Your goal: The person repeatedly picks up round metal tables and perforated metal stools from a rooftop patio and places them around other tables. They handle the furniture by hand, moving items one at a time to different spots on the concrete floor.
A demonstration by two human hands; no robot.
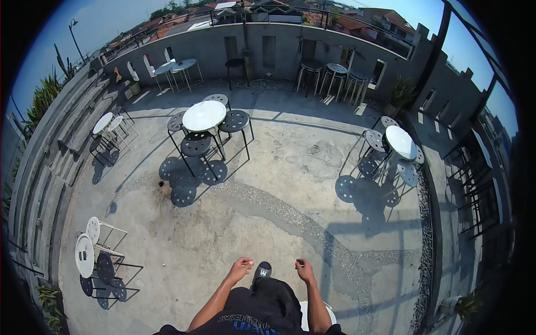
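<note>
Left hand [240, 270] and right hand [304, 271] out over sunlit concrete floor [268, 229]

Through the head camera, I see both hands at the lower centre of the frame, well apart, with a dark shoe [262, 269] between them. Each has its fingers loosely bent; they show too small for me to tell how far those fingers part, or whether a palm holds anything. Nearest the right forearm, at bottom centre, is a white round-topped piece [304, 317].

Ahead, the concrete runs wide up to a white round table [205, 115] at upper centre-left, perforated stools [196, 145] crowding its sides. Another white table [401, 142] stands at right, a smaller one [85, 255] at lower left. Stepped seating [47, 167] edges the left; a pebble strip [425, 251] curves down the right; a grey wall [204, 64] closes the top.

The right forearm and dark clothing hide most of that round-topped piece, so I can't name it surely. The small dark item [82, 255] on the lower-left table is unclear, and the shaded furniture [481, 201] at far right blurs together.
</note>
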